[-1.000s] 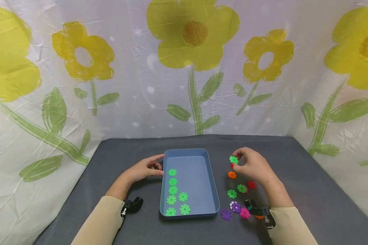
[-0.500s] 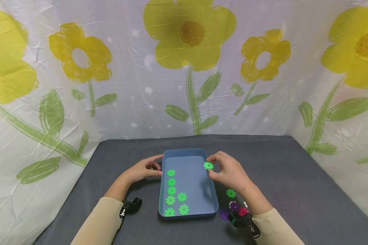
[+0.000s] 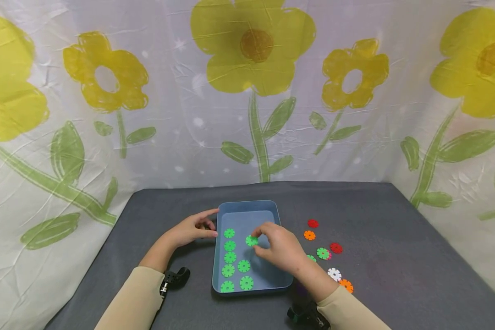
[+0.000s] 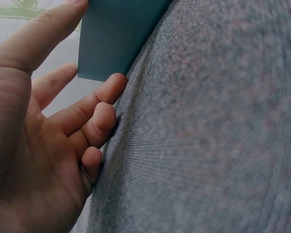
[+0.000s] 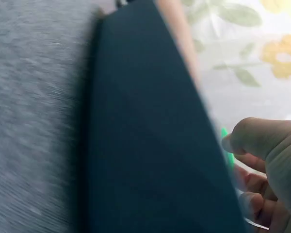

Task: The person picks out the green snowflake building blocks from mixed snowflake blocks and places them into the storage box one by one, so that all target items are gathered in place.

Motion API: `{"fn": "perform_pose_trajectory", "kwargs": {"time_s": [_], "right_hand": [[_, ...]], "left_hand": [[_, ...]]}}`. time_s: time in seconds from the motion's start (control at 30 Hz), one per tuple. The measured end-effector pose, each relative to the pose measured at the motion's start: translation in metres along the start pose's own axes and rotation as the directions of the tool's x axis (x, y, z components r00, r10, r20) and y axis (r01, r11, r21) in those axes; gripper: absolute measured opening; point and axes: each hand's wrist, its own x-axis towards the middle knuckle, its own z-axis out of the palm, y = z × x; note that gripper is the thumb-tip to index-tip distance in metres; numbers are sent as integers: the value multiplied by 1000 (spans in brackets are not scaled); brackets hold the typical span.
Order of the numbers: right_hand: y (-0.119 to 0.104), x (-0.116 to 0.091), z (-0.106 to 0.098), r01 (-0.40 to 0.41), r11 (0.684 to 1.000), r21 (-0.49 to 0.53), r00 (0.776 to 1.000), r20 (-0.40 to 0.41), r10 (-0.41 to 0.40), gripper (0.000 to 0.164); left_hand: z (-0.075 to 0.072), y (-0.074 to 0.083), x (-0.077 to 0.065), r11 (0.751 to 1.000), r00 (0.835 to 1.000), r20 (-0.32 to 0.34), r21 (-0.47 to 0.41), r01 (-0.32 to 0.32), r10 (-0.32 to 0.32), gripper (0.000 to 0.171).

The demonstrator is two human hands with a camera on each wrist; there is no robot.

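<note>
A blue rectangular tray (image 3: pixel 268 285) stands on the table; along its left side lie several green notched discs (image 3: pixel 228 270). Between thumb and index finger, my right hand (image 3: pixel 282 250) pinches another green notched disc (image 3: pixel 251 240), held over the middle of the tray. In the right wrist view, that disc shows as a thin green edge beyond the tray wall (image 5: pixel 155 121). My left hand (image 3: pixel 191 228) rests by the tray's left wall, index fingertip and thumb touching it. In the left wrist view its other fingers (image 4: pixel 104 121) are loosely bent on the cloth, holding nothing.
Loose notched discs lie right of the tray: a red disc (image 3: pixel 313 223), an orange disc (image 3: pixel 309 235), a green disc (image 3: pixel 323 253) overlapping a pink one, a white disc (image 3: pixel 334 274) and others. My right forearm hides some. A flowered curtain (image 3: pixel 181 137) hangs behind.
My right hand has carried the green notched disc leftward, from the loose discs on the right, across the tray's right wall to above its middle. My left hand stays at the tray's left side.
</note>
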Motion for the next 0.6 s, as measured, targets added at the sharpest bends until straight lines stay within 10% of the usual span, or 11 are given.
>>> {"fn": "perform_pose_trajectory", "kwargs": {"time_s": [0.6], "right_hand": [[11, -3, 28, 160, 959, -232, 985, 108, -138, 9]], "left_hand": [[0, -3, 0, 1000, 1000, 0, -1, -16, 16, 80]]}}
